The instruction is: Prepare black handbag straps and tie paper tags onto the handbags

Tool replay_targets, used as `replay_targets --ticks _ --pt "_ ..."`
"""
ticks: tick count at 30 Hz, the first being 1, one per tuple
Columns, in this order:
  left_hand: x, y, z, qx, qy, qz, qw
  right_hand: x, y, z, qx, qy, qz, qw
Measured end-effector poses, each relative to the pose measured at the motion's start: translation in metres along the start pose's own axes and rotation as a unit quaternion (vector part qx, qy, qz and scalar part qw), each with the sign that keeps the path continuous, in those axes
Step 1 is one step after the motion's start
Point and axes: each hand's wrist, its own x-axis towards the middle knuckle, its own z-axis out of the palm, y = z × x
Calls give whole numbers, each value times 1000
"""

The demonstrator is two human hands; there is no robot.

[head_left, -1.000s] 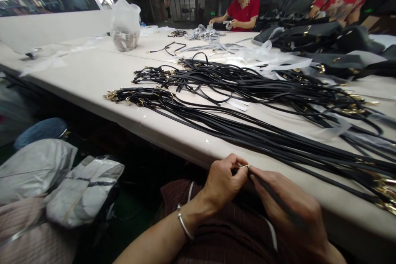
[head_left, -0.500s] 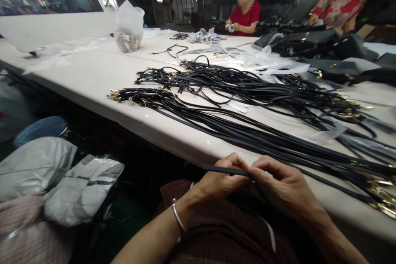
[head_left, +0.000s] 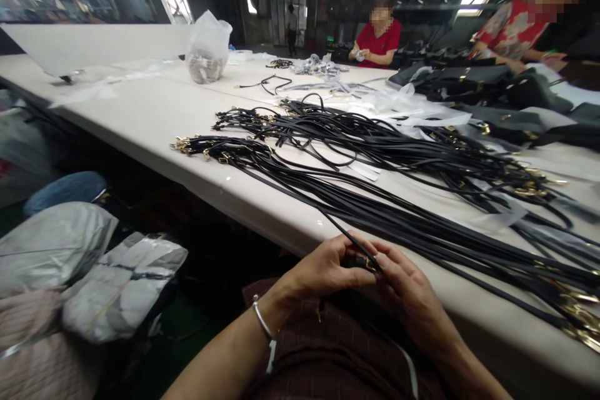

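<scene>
Close together at the table's near edge, both my hands grip one black strap (head_left: 349, 234). My left hand (head_left: 323, 270), with a bracelet at the wrist, is closed around a thicker dark part of it. My right hand (head_left: 402, 272) pinches the strap beside a small gold-coloured buckle (head_left: 370, 264); the fingers partly hide the buckle. The strap's free length slants up and left from my fingers towards the table edge. Just beyond lies a long bundle of black straps (head_left: 337, 200) with gold-coloured clasps (head_left: 187, 145) at its ends.
A second heap of black straps (head_left: 375, 137) lies behind the bundle on the pale table (head_left: 140, 119). Farther back stand a filled plastic bag (head_left: 206, 53) and black bags (head_left: 473, 78). Two people work across the table. Wrapped bundles (head_left: 126, 287) sit at lower left.
The strap's end, which pointed left across my left hand, now slants up and left from my fingers. A buckle shows between my hands. The view has shifted slightly.
</scene>
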Motion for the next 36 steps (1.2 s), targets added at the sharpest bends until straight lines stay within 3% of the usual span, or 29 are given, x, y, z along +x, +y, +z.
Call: replay_targets --ticks 2,4,6,10,13,18,22,27,31,36 --pt "-3 1 -1 73 43 30 996 7 -4 -3 -103 -6 -49 993" --pt "-4 0 -2 97 53 38 993 13 -16 -1 -186 -16 -135 973" --pt "-3 -2 -3 103 47 26 993 17 -35 8 -196 -49 -179 963" --pt "-2 -4 -4 135 69 22 988 20 -70 32 -84 -153 -104 979" --pt "-6 -1 -7 130 97 21 987 22 -79 30 -72 -137 -93 984" --pt "-15 5 -11 110 153 14 982 24 -62 -5 -179 -87 -82 977" --pt "-16 10 -10 154 134 64 977 19 -45 -18 -211 -86 -26 973" --pt "-16 9 -5 216 112 120 962 18 -41 -13 -205 -103 -6 973" --pt "-16 7 -6 234 120 130 956 21 -41 1 -118 -132 -1 984" --pt "-20 9 -17 134 86 84 984 19 -38 11 -40 -146 87 985"
